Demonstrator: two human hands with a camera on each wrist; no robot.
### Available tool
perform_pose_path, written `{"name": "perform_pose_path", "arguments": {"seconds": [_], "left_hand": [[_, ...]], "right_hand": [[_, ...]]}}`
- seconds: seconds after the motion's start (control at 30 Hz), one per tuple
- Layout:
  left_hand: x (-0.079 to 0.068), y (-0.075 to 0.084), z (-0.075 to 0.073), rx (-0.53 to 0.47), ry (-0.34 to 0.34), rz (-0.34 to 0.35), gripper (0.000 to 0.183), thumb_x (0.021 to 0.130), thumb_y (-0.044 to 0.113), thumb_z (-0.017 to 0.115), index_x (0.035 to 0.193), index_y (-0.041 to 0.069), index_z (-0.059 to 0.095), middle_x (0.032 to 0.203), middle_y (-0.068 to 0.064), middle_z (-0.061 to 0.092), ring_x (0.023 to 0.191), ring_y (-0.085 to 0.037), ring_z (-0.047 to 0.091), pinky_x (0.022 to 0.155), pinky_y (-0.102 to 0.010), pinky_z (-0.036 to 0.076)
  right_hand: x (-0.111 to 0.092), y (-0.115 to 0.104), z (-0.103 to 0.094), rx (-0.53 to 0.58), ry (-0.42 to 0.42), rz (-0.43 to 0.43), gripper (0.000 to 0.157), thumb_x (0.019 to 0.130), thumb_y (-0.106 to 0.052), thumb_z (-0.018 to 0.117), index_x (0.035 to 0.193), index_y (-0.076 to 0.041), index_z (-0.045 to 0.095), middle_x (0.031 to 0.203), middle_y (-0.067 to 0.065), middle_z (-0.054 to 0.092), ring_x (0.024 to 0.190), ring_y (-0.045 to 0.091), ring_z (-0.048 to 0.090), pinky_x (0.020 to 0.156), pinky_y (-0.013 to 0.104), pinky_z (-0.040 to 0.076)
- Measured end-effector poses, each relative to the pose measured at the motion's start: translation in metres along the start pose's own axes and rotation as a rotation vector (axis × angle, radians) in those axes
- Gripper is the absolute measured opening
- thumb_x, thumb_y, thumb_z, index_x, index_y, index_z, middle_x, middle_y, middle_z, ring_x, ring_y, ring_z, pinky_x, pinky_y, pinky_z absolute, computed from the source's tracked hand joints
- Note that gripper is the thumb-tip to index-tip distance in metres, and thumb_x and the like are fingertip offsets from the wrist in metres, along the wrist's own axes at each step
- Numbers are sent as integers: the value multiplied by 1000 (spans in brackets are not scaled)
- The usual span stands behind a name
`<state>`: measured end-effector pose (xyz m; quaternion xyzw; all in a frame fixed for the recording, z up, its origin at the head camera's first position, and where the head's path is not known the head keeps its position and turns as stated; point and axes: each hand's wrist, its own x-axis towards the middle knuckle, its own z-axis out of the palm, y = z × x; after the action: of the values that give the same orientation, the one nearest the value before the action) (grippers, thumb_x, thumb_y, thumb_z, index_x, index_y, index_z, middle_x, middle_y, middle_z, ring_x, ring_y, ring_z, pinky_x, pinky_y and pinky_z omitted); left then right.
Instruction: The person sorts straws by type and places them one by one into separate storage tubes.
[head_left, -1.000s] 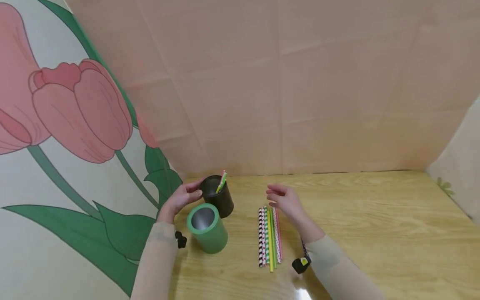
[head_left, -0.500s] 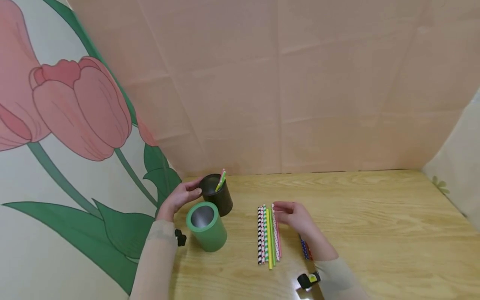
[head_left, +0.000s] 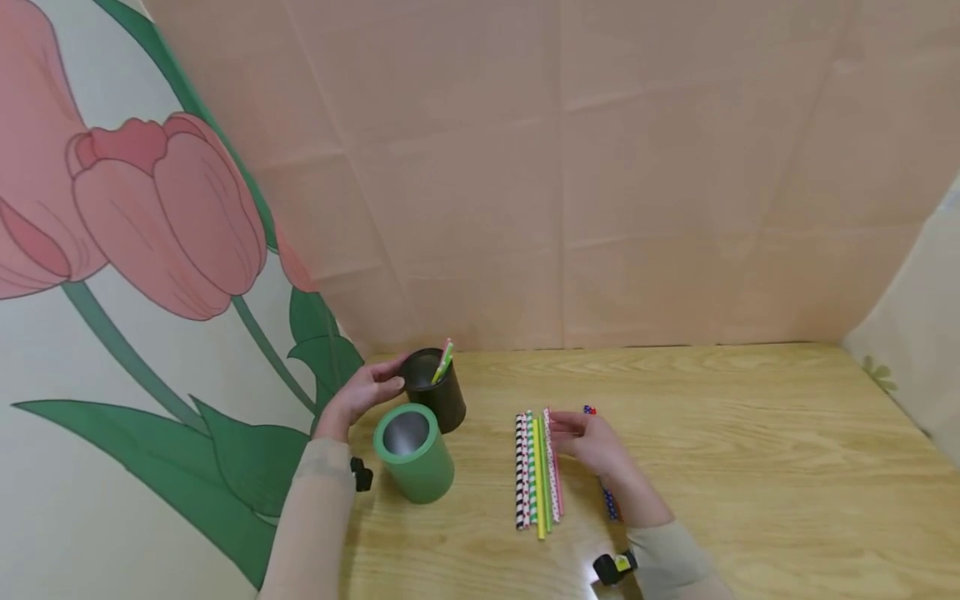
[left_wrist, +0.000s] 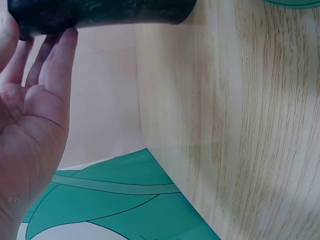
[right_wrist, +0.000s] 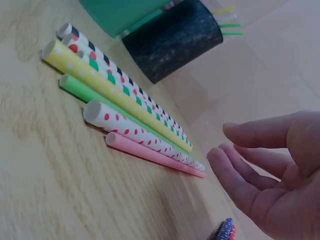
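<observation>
Yellowish wood grain is running across the tabletop [head_left: 765,450] before me. Nearest, a small black device [head_left: 615,568] is sitting at the person's right wrist. Just beyond, a row of slim, patterned and plain straws [head_left: 541,479] is lying flat, side by side. A green cylindrical cup [head_left: 426,473] is standing left of the row. The right hand [head_left: 597,445] is reaching toward the row's far end, its thumb and fingers parted around nothing, while blue and red patterned straws [head_left: 610,504] are lying partly hidden by the arm. Behind the green cup, a black cylindrical cup [head_left: 447,404] is standing, a few coloured straws [head_left: 444,358] leaning inside; the left hand [head_left: 365,395] is gripping its rim. Beyond, a creased peach cloth [head_left: 637,208] is hanging.
</observation>
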<state>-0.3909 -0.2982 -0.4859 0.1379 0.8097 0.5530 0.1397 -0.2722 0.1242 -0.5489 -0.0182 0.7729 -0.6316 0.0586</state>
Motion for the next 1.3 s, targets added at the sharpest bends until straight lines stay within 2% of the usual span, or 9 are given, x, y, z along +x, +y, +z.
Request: {"name": "perform_pose_path", "arguments": {"seconds": [0.33, 0.53, 0.77, 1.1, 1.3], "left_hand": [[1, 2, 0, 1, -9, 8, 62, 109, 17, 66, 165, 9, 41, 169, -17, 37, 145, -37, 51, 115, -48, 46], [4, 3, 2, -2, -20, 15, 62, 109, 15, 65, 165, 9, 40, 170, -16, 36, 145, -36, 51, 113, -46, 48], [-2, -1, -2, 14, -13, 15, 63, 109, 17, 64, 166, 8, 39, 171, -18, 34, 145, -38, 50, 114, -46, 47], [-11, 3, -2, 46, 14, -6, 63, 108, 17, 66, 166, 10, 40, 169, -18, 37, 144, -36, 51, 113, -47, 48], [-10, 2, 1, 34, 3, 15, 63, 109, 17, 65, 166, 9, 40, 170, -18, 36, 146, -37, 50, 114, -49, 47]], "right_hand": [[3, 4, 3, -216, 96, -23, 53, 88, 6, 76, 140, 10, 63, 119, 21, 73, 110, 35, 71, 89, 43, 61], [7, 8, 3, -267, 90, -32, 55, 85, 6, 78, 137, 13, 63, 115, 21, 73, 105, 34, 71, 90, 45, 61], [8, 8, 10, -373, 55, -9, 62, 82, 2, 82, 139, 13, 61, 119, 19, 71, 107, 31, 67, 96, 49, 58], [14, 7, 17, -438, 62, -6, 56, 89, 1, 78, 141, 11, 60, 120, 20, 70, 109, 32, 65, 99, 53, 56], [19, 8, 15, -510, 89, -24, 52, 91, 0, 77, 139, 12, 61, 115, 21, 70, 105, 33, 65, 97, 53, 56]]}}
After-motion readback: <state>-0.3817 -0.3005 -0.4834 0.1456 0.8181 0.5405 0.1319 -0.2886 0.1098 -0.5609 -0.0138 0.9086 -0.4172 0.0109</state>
